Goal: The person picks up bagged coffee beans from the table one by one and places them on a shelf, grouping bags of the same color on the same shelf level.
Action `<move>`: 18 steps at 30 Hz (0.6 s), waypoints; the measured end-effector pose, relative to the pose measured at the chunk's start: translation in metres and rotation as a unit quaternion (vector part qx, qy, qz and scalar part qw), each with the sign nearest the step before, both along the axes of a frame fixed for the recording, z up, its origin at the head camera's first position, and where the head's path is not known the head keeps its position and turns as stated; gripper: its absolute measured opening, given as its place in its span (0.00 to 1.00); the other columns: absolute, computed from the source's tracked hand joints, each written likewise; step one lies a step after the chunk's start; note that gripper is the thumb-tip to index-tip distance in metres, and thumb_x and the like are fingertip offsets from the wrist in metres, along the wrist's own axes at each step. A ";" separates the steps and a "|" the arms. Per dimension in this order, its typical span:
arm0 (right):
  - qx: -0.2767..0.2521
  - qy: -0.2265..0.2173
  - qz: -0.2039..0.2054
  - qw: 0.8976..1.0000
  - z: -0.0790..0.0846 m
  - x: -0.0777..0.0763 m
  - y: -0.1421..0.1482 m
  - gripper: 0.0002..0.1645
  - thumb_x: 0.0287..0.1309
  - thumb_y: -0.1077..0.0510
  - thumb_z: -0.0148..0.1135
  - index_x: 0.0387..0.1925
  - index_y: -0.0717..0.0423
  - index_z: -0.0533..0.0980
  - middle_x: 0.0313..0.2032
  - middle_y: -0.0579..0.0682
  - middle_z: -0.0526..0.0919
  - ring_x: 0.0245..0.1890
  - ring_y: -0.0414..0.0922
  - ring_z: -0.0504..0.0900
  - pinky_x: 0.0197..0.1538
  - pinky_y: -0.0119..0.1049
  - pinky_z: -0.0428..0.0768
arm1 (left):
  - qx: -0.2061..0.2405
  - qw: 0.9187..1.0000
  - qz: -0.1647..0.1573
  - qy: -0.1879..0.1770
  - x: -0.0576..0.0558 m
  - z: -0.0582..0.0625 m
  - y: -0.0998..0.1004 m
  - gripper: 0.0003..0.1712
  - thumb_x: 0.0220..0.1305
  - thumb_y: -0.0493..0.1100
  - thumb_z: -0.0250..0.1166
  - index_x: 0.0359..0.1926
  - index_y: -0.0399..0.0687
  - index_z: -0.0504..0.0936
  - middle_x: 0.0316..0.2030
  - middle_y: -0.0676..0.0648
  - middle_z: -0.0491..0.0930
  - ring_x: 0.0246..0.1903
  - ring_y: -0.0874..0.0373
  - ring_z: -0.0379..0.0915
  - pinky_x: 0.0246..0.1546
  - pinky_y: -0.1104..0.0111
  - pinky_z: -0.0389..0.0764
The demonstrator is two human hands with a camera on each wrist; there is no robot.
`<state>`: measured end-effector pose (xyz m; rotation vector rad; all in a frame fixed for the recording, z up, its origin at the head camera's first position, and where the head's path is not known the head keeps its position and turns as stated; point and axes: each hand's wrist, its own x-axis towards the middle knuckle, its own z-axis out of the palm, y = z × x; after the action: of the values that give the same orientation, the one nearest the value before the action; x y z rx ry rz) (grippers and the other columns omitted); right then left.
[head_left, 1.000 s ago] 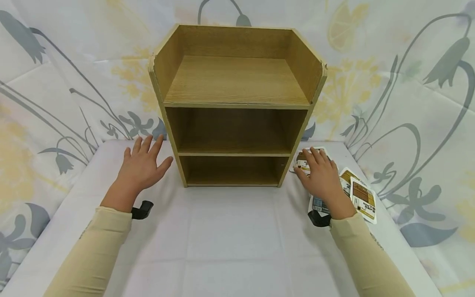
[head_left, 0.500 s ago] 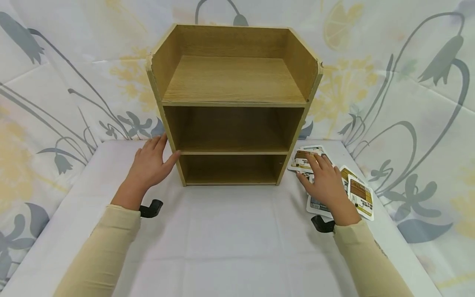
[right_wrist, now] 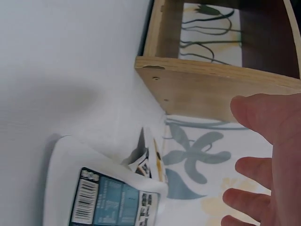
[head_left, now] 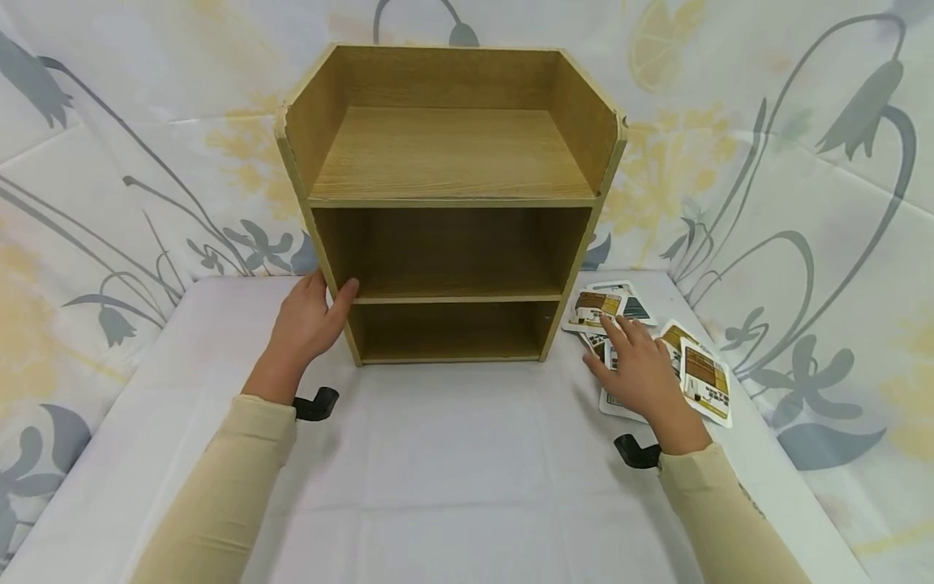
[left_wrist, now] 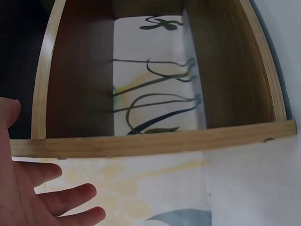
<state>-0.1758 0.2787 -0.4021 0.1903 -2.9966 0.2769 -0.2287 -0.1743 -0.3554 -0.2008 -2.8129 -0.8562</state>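
A three-tier wooden shelf unit [head_left: 452, 203] stands upright at the back middle of the table. My left hand [head_left: 306, 316] is at its left side panel, the thumb over the front edge and the fingers along the outer face, partly hidden behind the panel in the head view. In the left wrist view those fingers [left_wrist: 70, 197] look straight and spread. To the right of the unit lie several flat white packets [head_left: 704, 381] with brown and yellow prints, overlapping one another. My right hand [head_left: 645, 373] is over them with fingers spread, holding nothing. One packet [right_wrist: 113, 202] shows a barcode and blue label.
A white cloth [head_left: 452, 470] covers the table. Floral fabric [head_left: 788, 243] hangs behind and on both sides, close to the unit's back. Black wrist mounts [head_left: 317, 404] jut inward from both wrists. The unit's front edges reach toward me over the cloth.
My left hand has moved right, from beside the shelf unit up to its left panel. The right hand has shifted slightly toward me, showing more of the packets. The head view has drifted slightly.
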 end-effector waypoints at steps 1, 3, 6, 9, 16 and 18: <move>0.001 -0.001 0.000 1.000 -0.001 0.001 0.001 0.43 0.66 0.39 0.53 0.73 0.57 0.56 0.71 0.66 0.57 0.70 0.67 0.54 0.65 0.70 0.54 | 0.005 1.000 0.001 0.002 -0.001 0.000 0.001 0.43 0.72 0.67 0.38 0.71 0.37 0.58 0.66 0.32 0.65 0.66 0.35 0.60 0.64 0.44 0.63; 0.001 -0.003 0.002 1.000 -0.003 0.002 0.002 0.43 0.66 0.39 0.53 0.73 0.57 0.57 0.70 0.67 0.58 0.70 0.67 0.54 0.65 0.70 0.54 | 0.015 1.000 0.001 0.003 -0.003 -0.001 0.002 0.42 0.72 0.65 0.39 0.70 0.37 0.59 0.65 0.32 0.66 0.65 0.35 0.62 0.63 0.44 0.65; -0.005 -0.007 0.004 1.000 -0.006 0.004 0.003 0.43 0.65 0.40 0.54 0.72 0.57 0.57 0.70 0.67 0.58 0.70 0.67 0.53 0.65 0.71 0.54 | 0.032 0.999 0.002 0.003 -0.005 0.000 0.003 0.40 0.72 0.64 0.41 0.70 0.37 0.60 0.64 0.33 0.68 0.64 0.35 0.64 0.62 0.44 0.67; -0.005 -0.013 0.005 1.000 -0.009 0.004 0.004 0.43 0.64 0.40 0.55 0.73 0.57 0.57 0.70 0.67 0.58 0.71 0.67 0.53 0.65 0.71 0.53 | 0.046 0.999 0.004 -0.004 -0.008 -0.001 0.003 0.39 0.73 0.62 0.42 0.70 0.38 0.60 0.65 0.33 0.68 0.63 0.36 0.65 0.62 0.44 0.67; -0.011 -0.022 0.008 1.000 -0.018 0.009 0.009 0.44 0.61 0.42 0.59 0.72 0.58 0.57 0.70 0.67 0.57 0.69 0.69 0.55 0.62 0.72 0.59 | 0.093 0.994 0.017 -0.061 -0.011 -0.006 0.005 0.40 0.73 0.63 0.39 0.72 0.38 0.56 0.66 0.31 0.66 0.62 0.35 0.67 0.61 0.43 0.69; -0.014 -0.023 0.011 1.000 -0.020 0.012 0.011 0.45 0.60 0.43 0.60 0.72 0.58 0.58 0.70 0.67 0.58 0.69 0.70 0.55 0.61 0.71 0.61 | 0.118 0.990 0.022 -0.079 -0.012 -0.010 0.006 0.40 0.73 0.64 0.38 0.73 0.41 0.53 0.66 0.31 0.65 0.63 0.35 0.66 0.61 0.43 0.68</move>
<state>-0.1638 0.2898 -0.4223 0.2158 -3.0360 0.3294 -0.2409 -0.1681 -0.3650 -0.0373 -2.8124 -1.2331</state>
